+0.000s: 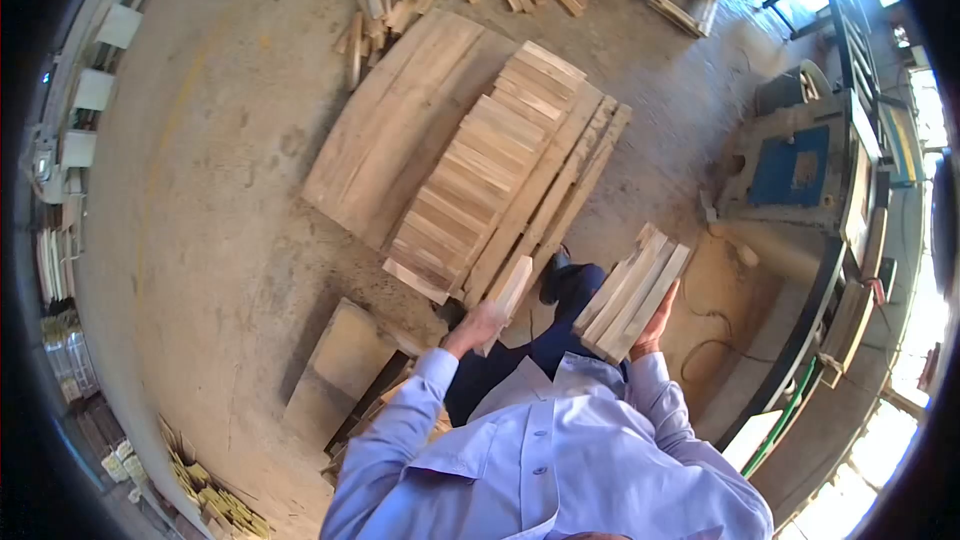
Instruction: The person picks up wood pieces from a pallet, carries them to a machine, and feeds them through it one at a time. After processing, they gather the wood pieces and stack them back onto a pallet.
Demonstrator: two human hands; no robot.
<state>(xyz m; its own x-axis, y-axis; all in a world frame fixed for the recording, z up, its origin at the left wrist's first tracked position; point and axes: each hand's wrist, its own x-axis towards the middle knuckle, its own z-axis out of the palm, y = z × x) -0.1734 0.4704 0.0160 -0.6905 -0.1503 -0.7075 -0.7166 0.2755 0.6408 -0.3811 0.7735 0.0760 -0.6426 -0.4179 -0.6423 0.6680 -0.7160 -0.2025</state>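
Nearest, my left hand [478, 325] closes its fingers around one short pale wooden block [510, 290], held low just before the stack. My right hand [655, 325] cradles a bundle of pale wooden slats [632, 292], fingers wrapped beneath. Farther, the tidy row of stacked wooden slats [480, 170] lies on broad wooden boards [395, 120] on the concrete floor [220, 190]. I judge stacking is under way; the next move calls for setting the block squarely at the row's near end.

Both arms in light blue sleeves reach forward from the chest; left hand [476, 325] closed around a single board, right hand [655, 325] held upright, palm pressed flat against a bundle of boards
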